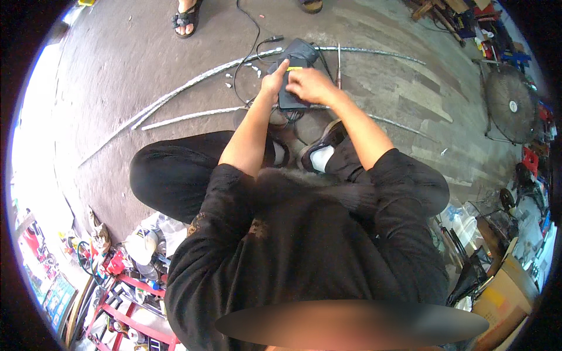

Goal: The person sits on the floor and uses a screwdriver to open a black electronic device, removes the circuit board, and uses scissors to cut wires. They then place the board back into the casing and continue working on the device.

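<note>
My left hand (273, 83) grips the left side of a flat black box (294, 102), thumb stretched along its edge. A yellow label (294, 68) shows near the box's far end. Over the box's face is my right hand (313, 86), fingers bent toward the surface and slightly blurred; whether they pinch anything cannot be made out. Just beyond lies a dark, rounded object (301, 49), partly covered by the box. Dark cords (291, 117) bunch at the box's near end. A thin rod-like tool (339, 69) rests on the floor to the right of my right hand.
Silvery twisted strips (196, 81) stretch across the concrete floor, with small white pieces (229, 85) and a black cable plug (274, 38) nearby. A sandalled foot (185, 23) of another person is at the far left. A round fan (511, 105) stands right; clutter and a cardboard box (503, 298) flank me.
</note>
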Motion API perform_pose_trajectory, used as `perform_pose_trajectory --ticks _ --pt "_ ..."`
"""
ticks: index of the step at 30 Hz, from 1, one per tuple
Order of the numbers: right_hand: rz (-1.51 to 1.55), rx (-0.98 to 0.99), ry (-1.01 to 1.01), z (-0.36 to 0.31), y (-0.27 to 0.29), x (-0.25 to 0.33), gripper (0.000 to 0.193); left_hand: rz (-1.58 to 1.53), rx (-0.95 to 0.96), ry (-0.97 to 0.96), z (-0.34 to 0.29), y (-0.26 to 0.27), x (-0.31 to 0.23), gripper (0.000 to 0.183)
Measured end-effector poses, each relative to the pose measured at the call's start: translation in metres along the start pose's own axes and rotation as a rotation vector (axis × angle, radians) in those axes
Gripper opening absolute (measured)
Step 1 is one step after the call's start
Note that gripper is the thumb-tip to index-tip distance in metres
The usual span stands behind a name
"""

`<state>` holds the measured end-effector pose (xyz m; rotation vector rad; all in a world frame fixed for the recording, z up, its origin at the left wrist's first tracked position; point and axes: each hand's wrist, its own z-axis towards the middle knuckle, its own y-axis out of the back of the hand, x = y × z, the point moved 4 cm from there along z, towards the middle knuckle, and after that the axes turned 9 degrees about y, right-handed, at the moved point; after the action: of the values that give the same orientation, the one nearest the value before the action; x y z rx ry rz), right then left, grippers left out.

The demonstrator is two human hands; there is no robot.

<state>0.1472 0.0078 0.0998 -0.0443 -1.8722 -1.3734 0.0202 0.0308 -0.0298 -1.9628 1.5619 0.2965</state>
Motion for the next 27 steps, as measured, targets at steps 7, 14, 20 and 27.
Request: perform_pose_trajectory --ticks 7,14,20,27 --pt "1.114 -0.379 -0.434 -0.008 0.032 -0.064 0.025 0.054 -0.079 0.013 -0.009 -0.010 -0.005 0.082" --pt "0.010 -0.135 -0.238 0.021 0.003 -0.047 0.049 0.084 -0.043 0.056 0.000 0.000 0.003 0.088" --pt "-0.326 -0.067 -0.083 0.021 0.001 -0.019 0.036 0.102 -0.102 0.027 0.011 0.002 0.007 0.078" --pt "-0.288 -0.131 -0.045 0.021 0.010 -0.014 0.023 0.133 -0.134 0.033 -0.002 -0.001 -0.001 0.083"
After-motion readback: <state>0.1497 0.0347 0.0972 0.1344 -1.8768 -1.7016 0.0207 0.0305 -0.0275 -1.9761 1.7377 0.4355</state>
